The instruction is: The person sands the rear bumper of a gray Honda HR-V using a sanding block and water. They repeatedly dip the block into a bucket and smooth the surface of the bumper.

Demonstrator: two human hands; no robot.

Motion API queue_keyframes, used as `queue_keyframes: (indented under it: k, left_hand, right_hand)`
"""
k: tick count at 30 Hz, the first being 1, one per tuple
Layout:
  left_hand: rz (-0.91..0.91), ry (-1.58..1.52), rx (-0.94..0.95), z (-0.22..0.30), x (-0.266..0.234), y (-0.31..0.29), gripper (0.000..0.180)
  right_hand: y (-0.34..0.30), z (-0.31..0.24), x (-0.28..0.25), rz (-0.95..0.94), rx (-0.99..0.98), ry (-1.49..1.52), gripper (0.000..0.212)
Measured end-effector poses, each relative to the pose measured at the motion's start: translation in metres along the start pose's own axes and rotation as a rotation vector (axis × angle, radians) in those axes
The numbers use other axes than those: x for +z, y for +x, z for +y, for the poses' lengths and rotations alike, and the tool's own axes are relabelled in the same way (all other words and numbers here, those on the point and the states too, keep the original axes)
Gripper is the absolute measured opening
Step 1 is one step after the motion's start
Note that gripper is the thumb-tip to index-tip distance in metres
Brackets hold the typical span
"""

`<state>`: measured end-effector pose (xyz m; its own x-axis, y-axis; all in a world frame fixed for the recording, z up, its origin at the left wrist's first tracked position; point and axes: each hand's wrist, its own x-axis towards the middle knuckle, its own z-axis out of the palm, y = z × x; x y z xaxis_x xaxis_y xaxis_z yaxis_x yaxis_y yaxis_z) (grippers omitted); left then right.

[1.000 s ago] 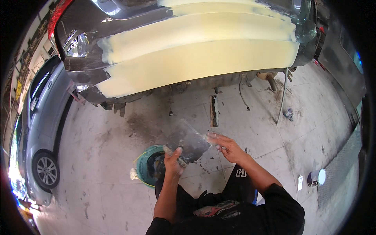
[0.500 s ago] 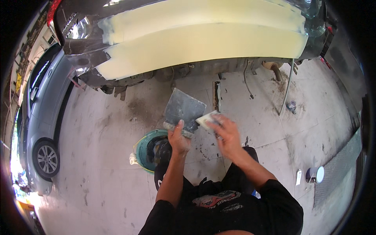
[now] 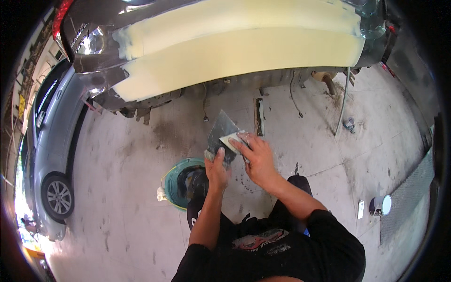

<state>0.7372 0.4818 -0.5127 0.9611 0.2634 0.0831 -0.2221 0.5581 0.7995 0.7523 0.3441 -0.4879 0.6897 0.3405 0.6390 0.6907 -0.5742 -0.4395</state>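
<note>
Our left hand [image 3: 217, 170] grips the dark mixing board [image 3: 221, 134] by its lower edge; our right hand [image 3: 257, 159] pinches a pale spreader [image 3: 231, 139] against it. Below sits a green bucket [image 3: 174, 184]. Beyond, the car's filler-coated panel [image 3: 244, 51] spans the view; a small can [image 3: 381, 205] stands right, a grey car [image 3: 47, 155] left.

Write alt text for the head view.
A left hand holds a grey board while the right hand presses a pale spreader on it, above a green tub and before a car's filler-coated rear.
</note>
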Motion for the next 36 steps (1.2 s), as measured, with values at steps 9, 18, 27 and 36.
queue_keyframes:
  k: [9, 18, 27, 36]
  left_hand:
    - [0.037, 0.074, -0.146, -0.007, -0.038, -0.02, 0.039]
    - [0.054, -0.127, -0.289, 0.0, -0.051, -0.031, 0.042]
    - [0.266, -0.245, -0.454, -0.024, -0.027, -0.025, 0.027]
    - [0.164, -0.261, -0.129, -0.003, -0.025, -0.019, 0.037]
  right_hand:
    - [-0.017, 0.039, -0.001, -0.102, -0.113, -0.164, 0.063]
    - [0.01, 0.083, -0.001, 0.467, 0.587, 1.081, 0.023]
    - [-0.033, 0.044, 0.062, 0.015, 0.651, 0.809, 0.036]
    - [0.001, 0.033, -0.015, 0.077, 0.485, 0.94, 0.026]
